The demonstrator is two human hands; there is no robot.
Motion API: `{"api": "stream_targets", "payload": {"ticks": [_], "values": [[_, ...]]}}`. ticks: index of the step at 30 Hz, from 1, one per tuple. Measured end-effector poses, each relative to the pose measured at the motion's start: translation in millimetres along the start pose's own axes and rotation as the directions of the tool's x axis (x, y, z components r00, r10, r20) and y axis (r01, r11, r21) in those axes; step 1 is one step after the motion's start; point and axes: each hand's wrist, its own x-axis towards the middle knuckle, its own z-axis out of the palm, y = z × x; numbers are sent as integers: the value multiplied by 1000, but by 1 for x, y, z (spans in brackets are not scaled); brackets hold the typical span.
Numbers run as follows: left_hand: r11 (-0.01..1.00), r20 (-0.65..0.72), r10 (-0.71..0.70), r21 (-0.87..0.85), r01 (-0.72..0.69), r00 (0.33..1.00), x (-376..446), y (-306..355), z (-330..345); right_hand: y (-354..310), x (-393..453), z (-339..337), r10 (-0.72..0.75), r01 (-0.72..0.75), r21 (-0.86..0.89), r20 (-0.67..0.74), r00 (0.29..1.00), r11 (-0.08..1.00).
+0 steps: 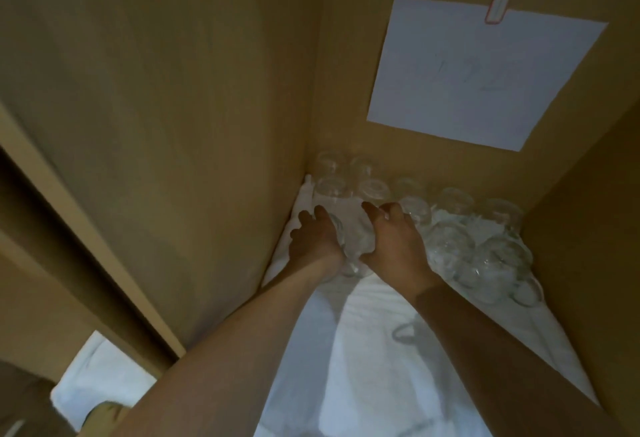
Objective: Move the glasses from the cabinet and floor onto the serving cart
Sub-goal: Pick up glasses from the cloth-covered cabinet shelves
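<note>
Wooden cabinet walls (173, 107) enclose a shelf lined with a white cloth (363, 350); a sheet of paper (481, 73) is clipped to the back panel, its writing too faint to read; the serving cart is not in view. Both arms reach deep toward the left rear of the shelf; the left hand (313, 241) has its fingers curled over one clear glass (334, 228), and the right hand (394, 244) wraps a second glass (360, 242) just beside it, so each hand appears to grip one piece, although motion blur hides the exact finger placement. Recommended procedure, as a judgement: lift each glass straight up before drawing it back, so that neither strikes the other or the neighbouring row; keep the two held glasses apart during withdrawal; avoid dragging them, since the wrinkled cloth could snag and tip the rest. Remaining glasses (467, 239) stand close-packed, many touching, in rows along the back panel and down the right side; they are rounded, transparent and colourless; whether they stand rim up or inverted cannot be told. One glass (405, 332) stands apart, nearer the front on the cloth. Glass of this kind is likely smooth and slippery; a firm, full-fingered hold is advisable.
</note>
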Motion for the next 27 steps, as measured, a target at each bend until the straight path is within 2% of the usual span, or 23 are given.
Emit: {"api": "stream_targets", "payload": {"ticks": [6,11,15,17,20,24,27], "values": [[1000,-10,12,-22,-13,1000,-2,-7,-1,5,-4,0,-26,25,66,18,999,998],[986,-110,9,-167,-28,994,-11,-17,5,11,-29,-10,26,-21,302,-12,1000,953],[984,-104,-28,-175,9,994,-56,-12,-7,19,-68,-11,42,-32,318,-25,999,948],[982,-116,1,-185,-23,993,-74,-9,-5,21,-84,-11,11,-9,320,-6,1000,947],[991,-218,82,-89,-104,972,-94,-4,-1,21,-104,-10,-45,39,316,11,999,948],[980,-277,196,30,-195,941,-126,-7,9,16,-123,-7,-104,92,315,20,994,945],[975,-295,219,96,-200,930,-144,-21,20,14,-134,1,-130,113,341,28,991,933]]}}
